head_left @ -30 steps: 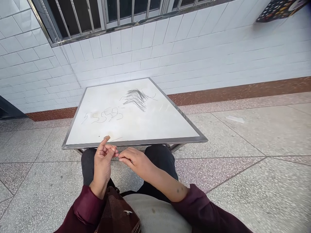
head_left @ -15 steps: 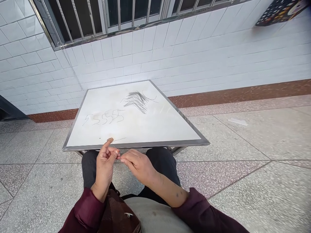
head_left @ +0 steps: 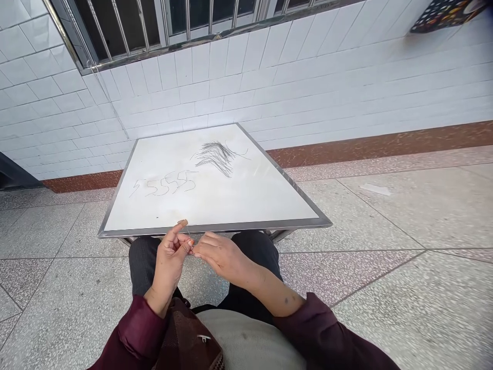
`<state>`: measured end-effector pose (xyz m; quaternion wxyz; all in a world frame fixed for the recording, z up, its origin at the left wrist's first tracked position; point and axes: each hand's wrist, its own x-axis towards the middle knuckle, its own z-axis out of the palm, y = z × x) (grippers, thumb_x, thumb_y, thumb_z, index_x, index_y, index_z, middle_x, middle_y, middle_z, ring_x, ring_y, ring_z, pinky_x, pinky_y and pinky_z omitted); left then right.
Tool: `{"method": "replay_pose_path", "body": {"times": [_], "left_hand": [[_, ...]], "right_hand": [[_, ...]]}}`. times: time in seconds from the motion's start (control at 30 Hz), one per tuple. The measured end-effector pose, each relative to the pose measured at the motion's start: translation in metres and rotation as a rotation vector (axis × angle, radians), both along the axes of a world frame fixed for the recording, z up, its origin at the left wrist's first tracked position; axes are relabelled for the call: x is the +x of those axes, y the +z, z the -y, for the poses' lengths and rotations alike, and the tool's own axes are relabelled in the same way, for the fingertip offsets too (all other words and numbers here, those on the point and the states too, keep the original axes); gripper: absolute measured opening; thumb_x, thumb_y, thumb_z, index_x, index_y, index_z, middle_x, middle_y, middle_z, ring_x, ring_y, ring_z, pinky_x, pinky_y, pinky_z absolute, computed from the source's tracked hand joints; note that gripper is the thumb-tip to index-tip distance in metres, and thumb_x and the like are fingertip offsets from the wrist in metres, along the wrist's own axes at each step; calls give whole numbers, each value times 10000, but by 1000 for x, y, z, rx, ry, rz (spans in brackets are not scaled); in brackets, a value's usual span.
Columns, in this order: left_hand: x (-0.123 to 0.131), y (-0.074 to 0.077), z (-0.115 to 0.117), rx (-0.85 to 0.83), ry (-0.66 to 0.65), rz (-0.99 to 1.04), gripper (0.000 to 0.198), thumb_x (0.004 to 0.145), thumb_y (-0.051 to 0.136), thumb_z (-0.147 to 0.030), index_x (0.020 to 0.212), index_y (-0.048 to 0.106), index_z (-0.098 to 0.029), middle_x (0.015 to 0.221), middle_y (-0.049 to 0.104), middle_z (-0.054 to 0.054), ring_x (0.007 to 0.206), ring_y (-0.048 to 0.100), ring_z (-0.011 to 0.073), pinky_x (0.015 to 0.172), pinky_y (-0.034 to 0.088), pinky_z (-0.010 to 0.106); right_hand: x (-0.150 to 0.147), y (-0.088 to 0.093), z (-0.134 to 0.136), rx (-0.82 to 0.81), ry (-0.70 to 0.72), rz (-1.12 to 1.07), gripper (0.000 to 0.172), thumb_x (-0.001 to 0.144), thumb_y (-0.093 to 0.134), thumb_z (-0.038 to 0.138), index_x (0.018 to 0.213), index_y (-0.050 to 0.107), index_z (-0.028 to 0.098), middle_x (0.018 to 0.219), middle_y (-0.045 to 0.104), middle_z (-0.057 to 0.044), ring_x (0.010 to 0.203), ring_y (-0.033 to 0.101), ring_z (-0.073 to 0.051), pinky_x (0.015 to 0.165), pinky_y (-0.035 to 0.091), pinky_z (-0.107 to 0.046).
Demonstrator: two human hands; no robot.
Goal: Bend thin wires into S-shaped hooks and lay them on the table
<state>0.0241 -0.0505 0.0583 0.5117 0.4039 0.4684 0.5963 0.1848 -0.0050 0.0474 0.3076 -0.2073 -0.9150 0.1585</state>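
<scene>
My left hand (head_left: 172,255) is closed in a pinch at the table's front edge, its index finger raised with a tan wrap on the tip. A thin dark wire (head_left: 188,231) runs from near that fingertip down to the thumb. My right hand (head_left: 223,255) is closed too, its fingertips meeting those of my left hand at the wire's lower end, which the fingers hide. On the white table (head_left: 250,203) lies a loose pile of thin dark wires (head_left: 216,158). Left of it is a row of several bent wires (head_left: 165,184), curved like the figure 5.
The table has a grey metal rim (head_left: 215,227) and stands close to a white tiled wall (head_left: 215,97). Above is a barred window (head_left: 185,20). My knees (head_left: 256,252) are under the table's front edge. A pale flat scrap (head_left: 375,189) lies on the speckled floor at right.
My left hand has shifted slightly right, its raised finger tilting toward my right hand. The wire end that stretched right over the table now hangs down between the hands.
</scene>
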Motion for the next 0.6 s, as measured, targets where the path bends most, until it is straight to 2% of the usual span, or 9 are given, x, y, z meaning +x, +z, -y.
{"method": "replay_pose_path", "body": {"times": [0.1, 0.4, 0.6], "left_hand": [[-1, -1, -1, 17, -29, 32, 484, 766, 738, -276, 1224, 603, -195, 738, 603, -23, 636, 541, 89, 635, 470, 218], [-1, -7, 0, 23, -63, -71, 478, 789, 708, -284, 1244, 589, -197, 696, 577, -33, 613, 541, 97, 598, 464, 219], [-2, -7, -2, 11, 9, -30, 496, 769, 725, -288, 1234, 583, -186, 723, 585, -32, 624, 538, 95, 614, 464, 225]], "right_hand": [[3, 2, 0, -45, 7, 14, 196, 970, 425, 150, 922, 613, 179, 836, 610, -46, 788, 507, -175, 717, 447, -303], [2, -3, -1, -30, -12, 65, 228, 968, 419, 137, 833, 600, 171, 754, 559, -30, 724, 444, -167, 650, 401, -288], [0, -3, 1, -108, -1, 27, 178, 965, 422, 112, 959, 590, 172, 864, 604, -53, 807, 496, -180, 733, 454, -309]]}}
